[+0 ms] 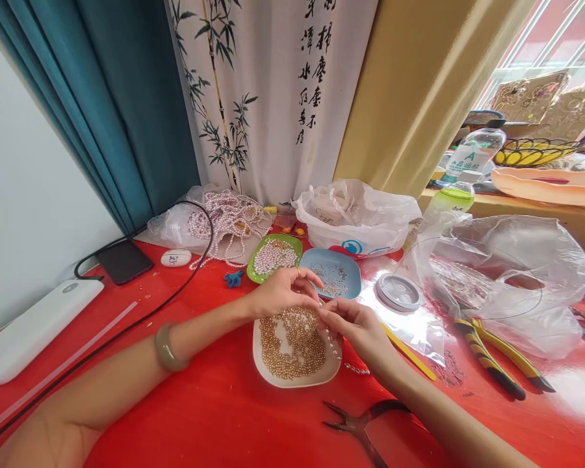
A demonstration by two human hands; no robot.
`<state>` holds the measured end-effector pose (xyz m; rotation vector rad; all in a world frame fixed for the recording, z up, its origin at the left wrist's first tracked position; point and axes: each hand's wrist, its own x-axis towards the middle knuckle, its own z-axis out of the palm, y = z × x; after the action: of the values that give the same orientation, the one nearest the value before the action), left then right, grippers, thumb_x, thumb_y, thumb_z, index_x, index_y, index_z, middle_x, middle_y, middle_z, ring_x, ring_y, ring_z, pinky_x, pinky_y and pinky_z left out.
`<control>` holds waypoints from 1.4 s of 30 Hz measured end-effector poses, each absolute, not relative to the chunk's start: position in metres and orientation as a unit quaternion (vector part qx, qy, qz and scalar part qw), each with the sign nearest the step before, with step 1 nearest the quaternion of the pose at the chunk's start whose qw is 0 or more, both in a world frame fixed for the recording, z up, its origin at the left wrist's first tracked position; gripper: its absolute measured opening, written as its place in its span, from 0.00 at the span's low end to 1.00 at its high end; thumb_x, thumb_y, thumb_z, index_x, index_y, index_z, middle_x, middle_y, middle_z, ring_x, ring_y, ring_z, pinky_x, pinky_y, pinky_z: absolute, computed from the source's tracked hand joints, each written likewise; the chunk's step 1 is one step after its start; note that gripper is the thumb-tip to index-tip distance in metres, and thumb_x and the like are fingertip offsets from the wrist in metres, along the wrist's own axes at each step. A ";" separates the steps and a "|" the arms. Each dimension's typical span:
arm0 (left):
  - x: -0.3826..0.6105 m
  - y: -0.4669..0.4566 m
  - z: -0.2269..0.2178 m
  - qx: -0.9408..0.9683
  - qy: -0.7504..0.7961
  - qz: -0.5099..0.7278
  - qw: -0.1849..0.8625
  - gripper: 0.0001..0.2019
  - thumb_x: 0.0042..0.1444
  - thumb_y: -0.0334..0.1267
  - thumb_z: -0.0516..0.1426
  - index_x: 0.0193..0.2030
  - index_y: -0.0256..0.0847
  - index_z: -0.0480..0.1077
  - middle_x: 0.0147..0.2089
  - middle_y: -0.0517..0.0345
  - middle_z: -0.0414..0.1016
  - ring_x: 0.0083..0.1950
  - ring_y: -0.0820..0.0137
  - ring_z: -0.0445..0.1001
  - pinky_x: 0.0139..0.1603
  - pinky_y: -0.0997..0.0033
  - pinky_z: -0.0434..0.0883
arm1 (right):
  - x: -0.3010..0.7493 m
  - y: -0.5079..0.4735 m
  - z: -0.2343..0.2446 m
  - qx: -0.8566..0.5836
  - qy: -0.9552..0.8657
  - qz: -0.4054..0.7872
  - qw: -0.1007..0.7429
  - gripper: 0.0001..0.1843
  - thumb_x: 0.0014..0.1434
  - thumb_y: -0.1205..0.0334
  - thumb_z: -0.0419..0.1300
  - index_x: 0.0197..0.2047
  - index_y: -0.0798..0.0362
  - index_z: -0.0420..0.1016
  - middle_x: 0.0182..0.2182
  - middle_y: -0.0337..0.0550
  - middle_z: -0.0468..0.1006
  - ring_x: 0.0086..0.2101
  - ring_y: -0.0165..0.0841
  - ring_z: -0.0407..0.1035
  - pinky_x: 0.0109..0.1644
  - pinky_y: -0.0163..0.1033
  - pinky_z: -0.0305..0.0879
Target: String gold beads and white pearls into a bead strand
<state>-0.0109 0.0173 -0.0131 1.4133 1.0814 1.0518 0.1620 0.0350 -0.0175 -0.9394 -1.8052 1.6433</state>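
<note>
Above the white dish [259, 364] of small gold beads [292, 364], my left hand [288, 290] and my right hand [348, 320] meet fingertip to fingertip. Both are closed in a pinch on the end of a bead strand [332, 346]. It hangs from the fingers over the dish's right rim, and more pale, shiny beads lie on the red table under my right wrist. The exact end between the fingertips is too small to make out. Behind my hands are a green dish [251, 272] of pinkish beads and a blue dish [355, 276] of tiny metal pieces.
Needle-nose pliers [353, 422] lie in front, yellow-handled pliers [502, 357] at right. Near my right arm are a yellow stick [408, 351] and a wire spool [398, 292]. Plastic bags [358, 218] and pink bead strands [229, 218] line the back. A black cable [175, 292] crosses the left.
</note>
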 end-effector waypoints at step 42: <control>-0.008 -0.001 0.000 0.867 0.497 0.022 0.006 0.08 0.52 0.34 0.50 0.26 0.37 0.69 0.26 0.53 0.70 0.32 0.66 0.65 0.22 0.71 0.51 | 0.162 0.039 -0.027 -0.351 -0.673 0.596 0.264 0.12 0.49 0.54 0.58 0.25 0.55 0.69 0.19 0.36 0.71 0.20 0.26 0.61 0.25 0.33 0.57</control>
<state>-0.0082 -0.0011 -0.0005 2.7134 1.5560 0.0680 0.1624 0.0387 -0.0274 -0.9496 -1.8186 1.6101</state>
